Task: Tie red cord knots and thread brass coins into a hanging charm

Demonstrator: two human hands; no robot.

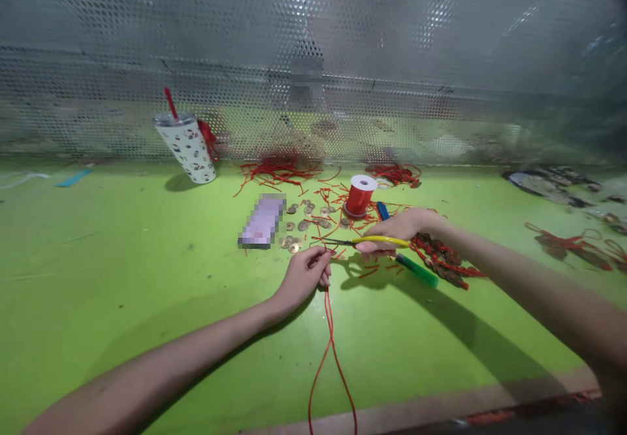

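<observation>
My left hand pinches a red cord, which hangs down in a long loop past the table's front edge. Yellow-handled scissors are in my right hand, their dark blades pointing left to just above my left fingertips. Whether the blades touch the cord I cannot tell. Several round brass-coloured coins lie just beyond my left hand. Below my right hand is a green-handled tool, and a bundle of coins strung on red cord lies beside my right wrist.
A red cord spool stands behind the scissors. Left of the coins lies a blurred-out flat pinkish object. A patterned tumbler with a straw stands back left. Cut red cords lie along the perforated metal screen.
</observation>
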